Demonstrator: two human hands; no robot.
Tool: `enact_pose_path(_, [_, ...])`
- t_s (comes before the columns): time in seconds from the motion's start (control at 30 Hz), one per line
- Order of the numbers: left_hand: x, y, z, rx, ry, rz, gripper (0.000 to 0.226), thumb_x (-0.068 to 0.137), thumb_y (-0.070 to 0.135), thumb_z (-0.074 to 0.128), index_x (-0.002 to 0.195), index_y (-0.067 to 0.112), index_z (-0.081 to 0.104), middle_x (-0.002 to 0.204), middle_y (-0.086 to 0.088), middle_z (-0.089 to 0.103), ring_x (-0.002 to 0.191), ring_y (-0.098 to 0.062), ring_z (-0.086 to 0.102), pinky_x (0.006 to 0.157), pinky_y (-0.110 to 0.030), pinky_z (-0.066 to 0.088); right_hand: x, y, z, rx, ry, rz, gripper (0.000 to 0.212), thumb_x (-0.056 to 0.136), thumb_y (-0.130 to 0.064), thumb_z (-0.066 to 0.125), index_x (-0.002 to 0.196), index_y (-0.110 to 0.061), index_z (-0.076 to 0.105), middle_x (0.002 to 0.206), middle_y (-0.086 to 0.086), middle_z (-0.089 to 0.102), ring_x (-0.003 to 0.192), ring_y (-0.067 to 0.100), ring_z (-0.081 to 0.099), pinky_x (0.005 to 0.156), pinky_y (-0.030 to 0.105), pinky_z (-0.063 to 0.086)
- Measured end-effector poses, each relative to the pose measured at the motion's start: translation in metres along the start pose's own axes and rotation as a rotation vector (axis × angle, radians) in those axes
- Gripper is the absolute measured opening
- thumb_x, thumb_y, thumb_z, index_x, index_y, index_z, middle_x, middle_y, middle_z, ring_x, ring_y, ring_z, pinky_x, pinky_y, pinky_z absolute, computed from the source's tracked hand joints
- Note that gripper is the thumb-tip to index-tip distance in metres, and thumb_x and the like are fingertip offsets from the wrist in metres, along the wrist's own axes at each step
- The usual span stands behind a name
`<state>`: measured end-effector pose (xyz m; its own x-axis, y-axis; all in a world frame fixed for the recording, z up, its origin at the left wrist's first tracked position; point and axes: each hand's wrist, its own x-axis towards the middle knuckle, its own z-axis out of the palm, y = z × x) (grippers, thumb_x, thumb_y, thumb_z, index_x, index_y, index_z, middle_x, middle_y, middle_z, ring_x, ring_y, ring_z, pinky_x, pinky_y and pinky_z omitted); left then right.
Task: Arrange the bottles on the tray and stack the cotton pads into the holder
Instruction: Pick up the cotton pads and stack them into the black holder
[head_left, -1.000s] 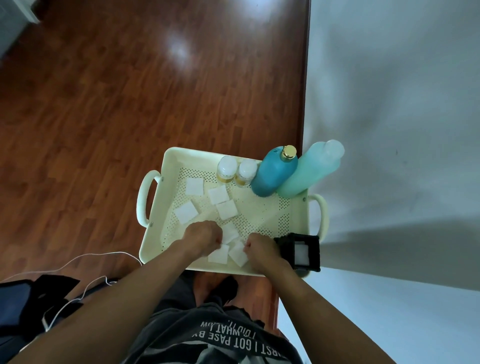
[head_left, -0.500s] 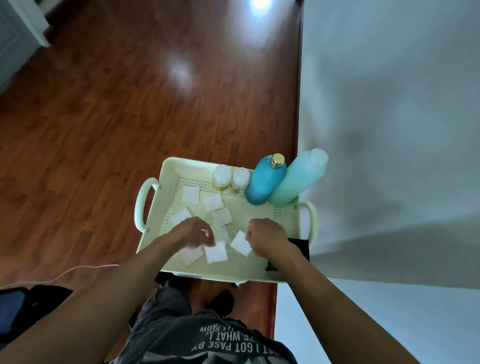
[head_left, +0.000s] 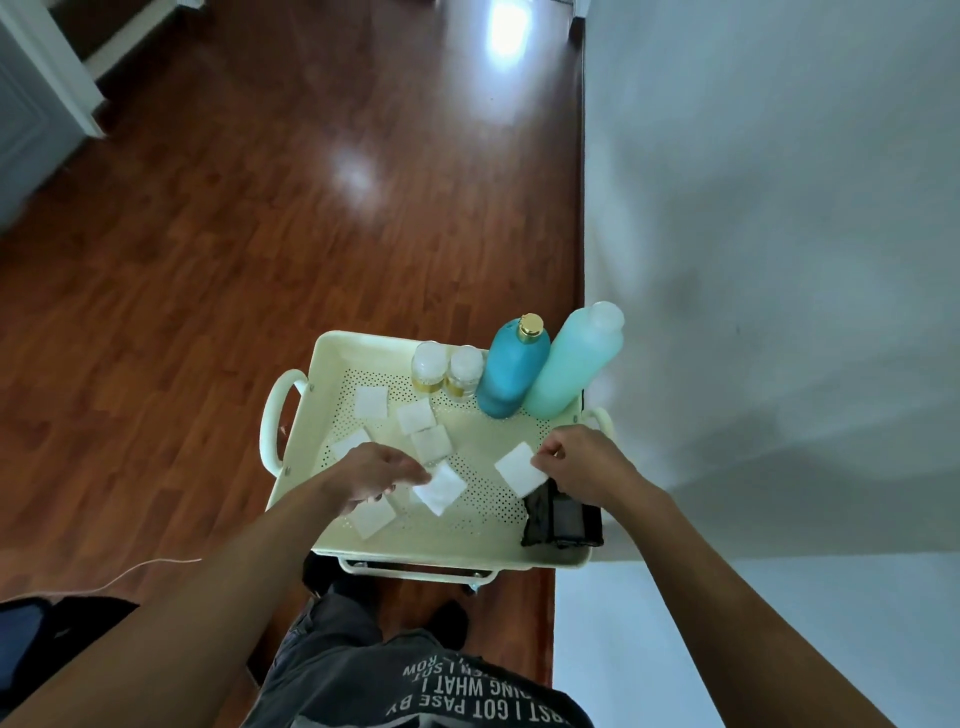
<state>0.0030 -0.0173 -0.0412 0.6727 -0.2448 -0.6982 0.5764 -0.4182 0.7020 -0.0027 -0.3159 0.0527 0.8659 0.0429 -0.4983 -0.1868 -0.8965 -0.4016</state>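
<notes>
Tray (head_left: 363, 540): cream, perforated floor, a handle at each end; carries everything in play.
Bottles: four upright along the far edge. Two small jars (head_left: 447, 370) side by side mid-edge, blue bottle (head_left: 511, 371) and tall teal bottle (head_left: 569, 366) toward the far right corner. Lined up at the back, likely to leave the floor free for pad work. That half of the task looks done.
Holder (head_left: 563, 522): black, near right corner of tray, just below the right hand. Contents too dark to tell.
Right hand (head_left: 584, 462): fingers curled, pinching one cotton pad (head_left: 519, 469) by its edge, pad hanging just above the holder. Judgement: about to drop it in.
Left hand (head_left: 371, 475): fingertips pinching a corner of a second pad (head_left: 440, 488) near tray centre, pad looks partly lifted. Judgement: queued as the next feed.
Loose pads: one (head_left: 371, 517) by the near edge under the left hand, four more scattered left of centre, one of them half hidden by the hand.
Progress: stacking underway, most pads not yet in.
Risk: pads are light and floppy, so an edge grip could fold one and make it land skewed.
</notes>
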Motion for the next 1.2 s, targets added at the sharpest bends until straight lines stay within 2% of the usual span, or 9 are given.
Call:
enact_pose_path(0.13, [0.001, 0.001, 0.005, -0.151, -0.007, -0.045, 0.026, 0.073, 0.027, 0.089, 0.093, 0.011, 0.082, 0.069, 0.003, 0.069, 0.065, -0.015, 0.044, 0.052, -0.025, 0.035, -0.008, 0.010, -0.007, 0.131, -0.015, 0.072, 0.017, 0.094, -0.037, 0.065, 0.084, -0.024, 0.065, 0.071, -0.006, 0.065, 0.063, 0.011, 0.059, 0.056, 0.027, 0.045])
enact_pose_path(0.27, [0.001, 0.014, 0.014, -0.204, -0.024, -0.011, 0.020, 0.074, 0.026, 0.088, 0.087, 0.012, 0.082, 0.071, 0.002, 0.069, 0.064, -0.013, 0.044, 0.052, -0.024, 0.034, -0.019, 0.023, -0.014, 0.307, 0.002, 0.134, 0.021, 0.092, -0.036, 0.066, 0.079, -0.020, 0.066, 0.060, -0.004, 0.065, 0.043, 0.005, 0.050, 0.038, 0.020, 0.039])
enact_pose_path(0.33, [0.001, 0.025, 0.022, -0.210, -0.016, 0.028, 0.019, 0.076, 0.028, 0.087, 0.087, 0.013, 0.082, 0.071, 0.005, 0.069, 0.065, -0.014, 0.044, 0.053, -0.024, 0.035, -0.024, 0.030, -0.016, 0.417, 0.016, 0.178, 0.019, 0.091, -0.033, 0.068, 0.080, -0.017, 0.067, 0.053, -0.005, 0.062, 0.036, 0.005, 0.044, 0.035, 0.019, 0.034])
enact_pose_path(0.63, [-0.002, 0.057, 0.064, -0.216, 0.036, 0.118, 0.021, 0.078, 0.029, 0.084, 0.089, 0.012, 0.079, 0.066, 0.011, 0.068, 0.061, -0.010, 0.046, 0.054, -0.023, 0.038, -0.053, 0.065, -0.016, 0.566, 0.034, 0.300, 0.016, 0.092, -0.027, 0.070, 0.083, -0.013, 0.072, 0.052, -0.002, 0.061, 0.038, 0.007, 0.045, 0.037, 0.020, 0.035])
enact_pose_path(0.83, [-0.001, 0.057, 0.083, -0.277, 0.017, 0.107, 0.016, 0.075, 0.029, 0.086, 0.081, 0.016, 0.080, 0.067, 0.010, 0.068, 0.059, -0.010, 0.044, 0.053, -0.024, 0.035, -0.068, 0.063, 0.007, 0.467, 0.120, 0.302, 0.016, 0.091, -0.031, 0.070, 0.083, -0.017, 0.070, 0.065, 0.000, 0.067, 0.040, 0.002, 0.054, 0.038, 0.018, 0.041])
enact_pose_path(0.93, [-0.001, 0.056, 0.086, -0.287, 0.004, 0.096, 0.020, 0.075, 0.029, 0.086, 0.086, 0.013, 0.080, 0.069, 0.010, 0.068, 0.060, -0.010, 0.044, 0.055, -0.024, 0.036, -0.070, 0.054, 0.019, 0.261, 0.175, 0.253, 0.015, 0.089, -0.037, 0.066, 0.081, -0.024, 0.067, 0.072, -0.006, 0.068, 0.052, 0.008, 0.060, 0.045, 0.024, 0.045])
enact_pose_path(1.07, [-0.002, 0.056, 0.086, -0.282, 0.011, 0.084, 0.026, 0.077, 0.029, 0.085, 0.093, 0.009, 0.079, 0.068, 0.011, 0.067, 0.063, -0.012, 0.044, 0.057, -0.025, 0.037, -0.071, 0.046, 0.029, 0.102, 0.192, 0.223, 0.016, 0.090, -0.037, 0.063, 0.078, -0.027, 0.068, 0.068, -0.006, 0.068, 0.053, 0.011, 0.064, 0.056, 0.032, 0.058])
enact_pose_path(1.13, [-0.002, 0.056, 0.086, -0.285, 0.023, 0.076, 0.027, 0.078, 0.028, 0.085, 0.095, 0.008, 0.078, 0.066, 0.011, 0.066, 0.064, -0.012, 0.045, 0.058, -0.026, 0.038, -0.070, 0.044, 0.030, -0.020, 0.181, 0.192, 0.017, 0.090, -0.037, 0.065, 0.079, -0.027, 0.074, 0.070, -0.006, 0.070, 0.059, 0.013, 0.066, 0.058, 0.031, 0.057])
enact_pose_path(1.2, [-0.002, 0.055, 0.086, -0.291, 0.028, 0.069, 0.028, 0.077, 0.027, 0.085, 0.095, 0.007, 0.078, 0.064, 0.011, 0.064, 0.064, -0.012, 0.044, 0.057, -0.026, 0.037, -0.070, 0.044, 0.028, -0.149, 0.176, 0.161, 0.016, 0.089, -0.039, 0.067, 0.084, -0.028, 0.077, 0.075, -0.006, 0.072, 0.068, 0.015, 0.067, 0.057, 0.026, 0.049])
